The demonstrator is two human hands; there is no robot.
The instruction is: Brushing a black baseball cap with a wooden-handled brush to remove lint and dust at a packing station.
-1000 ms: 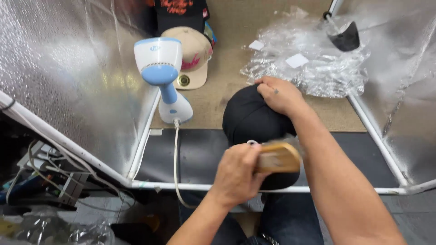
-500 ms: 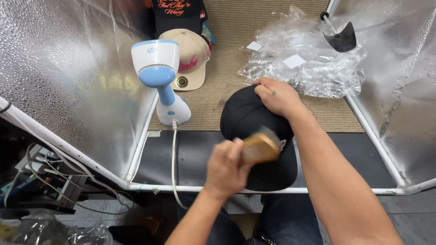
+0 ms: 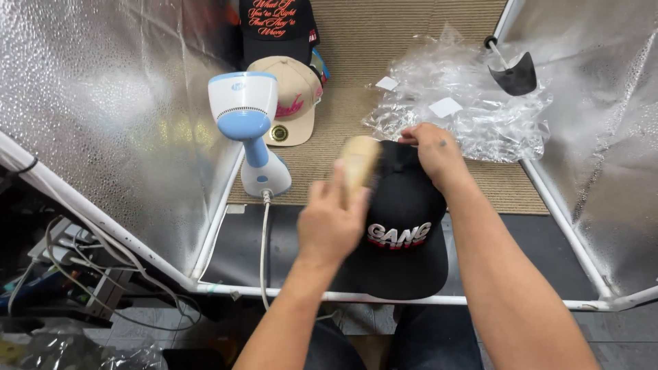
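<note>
Your left hand gripped a pale wooden brush against the black cap with white and red lettering, which your right hand pinned by its far edge. Left of your left hand stood a white-and-blue handheld steamer, close; beyond your right hand lay crumpled clear plastic bags. Silver reflective walls hemmed both sides of the tan woven mat.

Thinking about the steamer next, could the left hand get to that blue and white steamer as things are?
Probably not freely: the left hand is closed around a wooden brush. The steamer itself stands close by on its left, nothing between them.
</note>
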